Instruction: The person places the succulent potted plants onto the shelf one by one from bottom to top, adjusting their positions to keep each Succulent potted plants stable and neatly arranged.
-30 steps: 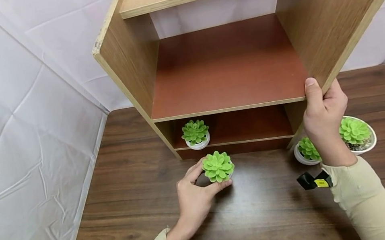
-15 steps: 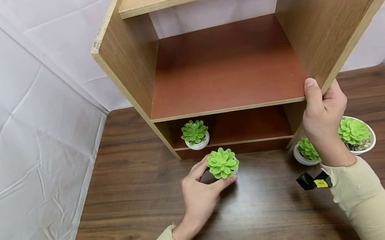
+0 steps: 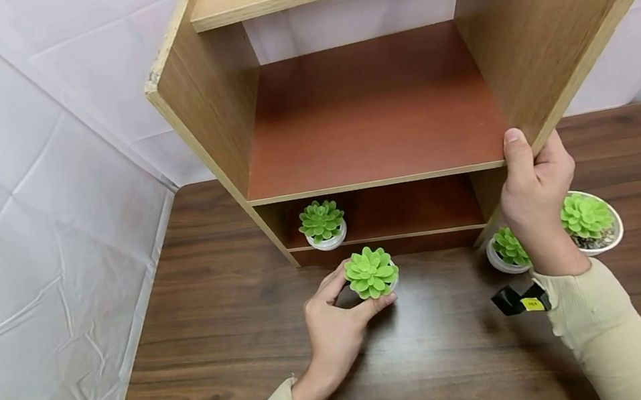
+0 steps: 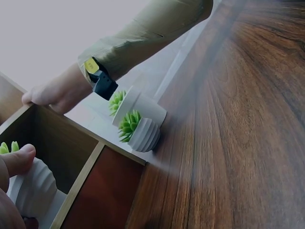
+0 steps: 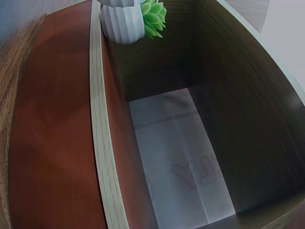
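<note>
While a potted succulent [image 3: 371, 272] is held before the shelf unit [image 3: 547, 28], a knock is the chief hazard

Left hand [image 3: 337, 323]: thumb and fingers are closed about the potted succulent, just in front of the lower shelf [image 3: 413, 208]; whether its base is borne by the surface [image 3: 439, 360] cannot be told. Should the pinch be loosened, the pot could be tipped or dropped.

Right hand [image 3: 538, 191]: the unit's right front edge is gripped, the thumb laid at the shelf's end. Should that edge be pulled hard, the unit could be shifted and its contents shaken.

Lower shelf: a second succulent [image 3: 322, 221] is stood at the left end, near the front edge. By a pot or knuckles brought too close, it could be toppled.

Right of unit: a small succulent [image 3: 511, 248] and a larger succulent [image 3: 589, 218] are set near the right wrist; by a lowered sleeve, either might be upset.
</note>
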{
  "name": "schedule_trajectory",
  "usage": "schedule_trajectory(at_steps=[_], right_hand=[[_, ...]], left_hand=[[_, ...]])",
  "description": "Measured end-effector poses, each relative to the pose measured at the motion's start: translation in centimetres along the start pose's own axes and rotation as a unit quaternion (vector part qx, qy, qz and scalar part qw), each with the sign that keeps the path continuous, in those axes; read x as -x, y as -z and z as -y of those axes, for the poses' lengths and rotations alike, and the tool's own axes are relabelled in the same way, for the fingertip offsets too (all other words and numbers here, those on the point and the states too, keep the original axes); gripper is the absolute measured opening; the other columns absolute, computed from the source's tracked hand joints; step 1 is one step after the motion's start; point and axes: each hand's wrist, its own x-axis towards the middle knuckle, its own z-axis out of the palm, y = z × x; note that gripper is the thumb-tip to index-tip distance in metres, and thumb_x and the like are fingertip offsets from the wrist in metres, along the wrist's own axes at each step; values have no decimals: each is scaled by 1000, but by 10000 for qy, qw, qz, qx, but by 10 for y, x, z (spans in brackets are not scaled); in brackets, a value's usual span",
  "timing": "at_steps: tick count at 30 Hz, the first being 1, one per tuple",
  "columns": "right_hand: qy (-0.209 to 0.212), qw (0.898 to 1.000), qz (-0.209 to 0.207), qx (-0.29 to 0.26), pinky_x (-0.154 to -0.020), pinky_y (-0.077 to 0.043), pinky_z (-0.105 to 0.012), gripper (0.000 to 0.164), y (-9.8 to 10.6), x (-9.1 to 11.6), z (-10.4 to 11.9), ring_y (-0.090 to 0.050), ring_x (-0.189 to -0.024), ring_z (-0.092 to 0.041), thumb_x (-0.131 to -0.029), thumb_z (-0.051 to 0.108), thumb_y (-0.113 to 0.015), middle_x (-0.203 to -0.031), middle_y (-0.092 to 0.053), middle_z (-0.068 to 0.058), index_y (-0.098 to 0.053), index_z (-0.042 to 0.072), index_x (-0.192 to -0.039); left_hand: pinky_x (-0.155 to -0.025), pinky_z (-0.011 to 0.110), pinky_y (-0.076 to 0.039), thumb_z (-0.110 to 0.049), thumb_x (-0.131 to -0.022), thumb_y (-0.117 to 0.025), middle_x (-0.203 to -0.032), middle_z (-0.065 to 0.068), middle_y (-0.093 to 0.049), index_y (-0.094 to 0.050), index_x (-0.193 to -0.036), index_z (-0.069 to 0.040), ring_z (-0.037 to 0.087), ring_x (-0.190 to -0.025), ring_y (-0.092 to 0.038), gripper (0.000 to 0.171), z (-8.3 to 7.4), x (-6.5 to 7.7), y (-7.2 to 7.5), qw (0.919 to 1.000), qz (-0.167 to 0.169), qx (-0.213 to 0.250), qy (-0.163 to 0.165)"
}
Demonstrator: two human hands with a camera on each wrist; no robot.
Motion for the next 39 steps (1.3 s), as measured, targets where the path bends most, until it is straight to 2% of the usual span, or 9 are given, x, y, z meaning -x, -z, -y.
schedule_trajectory(at_steps=[9,17,24,31,39], right_hand=[[20,10000,-11,-72,-73,-47,-24,15,0,-2,0,-64,-77,-15,-94,1,-56,-85,-69,-8,-69,-5,-100],[-59,9997,33,-215,-73,-46,-24,15,-1,-2,1,-63,-77,-16,-95,2,-57,-83,-68,-8,-68,-6,-100],[-61,9998,40,-184,-73,-46,-25,14,0,-2,2,-63,-77,-16,-95,3,-57,-84,-68,-9,-69,-2,-100],[-46,9998,51,-172,-73,-46,-25,16,2,-1,1,-63,-77,-16,-95,3,-57,-84,-68,-9,-67,-7,-101],[-123,9996,52,-244,-74,-46,-25,15,2,0,1,-62,-79,-16,-95,3,-58,-85,-68,-9,-68,-5,-101]], left_hand=[[-101,33,-40,-19,-59,-95,-116,-1,-68,-73,-118,-12,15,-115,-57,63,-2,-5,-6,9995,-49,104,-287],[-102,33,-39,-19,-57,-96,-117,-2,-68,-73,-118,-12,15,-116,-57,65,-1,-6,-8,9996,-118,76,-263],[-103,32,-38,-18,-59,-95,-117,-3,-68,-72,-119,-11,14,-118,-56,65,-1,-7,-10,9996,-112,92,-238],[-103,33,-38,-17,-60,-95,-118,-1,-68,-73,-118,-12,14,-117,-56,62,-1,-8,-13,9995,-131,207,-179],[-102,32,-38,-18,-61,-95,-120,1,-67,-72,-119,-10,15,-116,-57,63,-1,-7,-18,9996,-164,208,-112]])
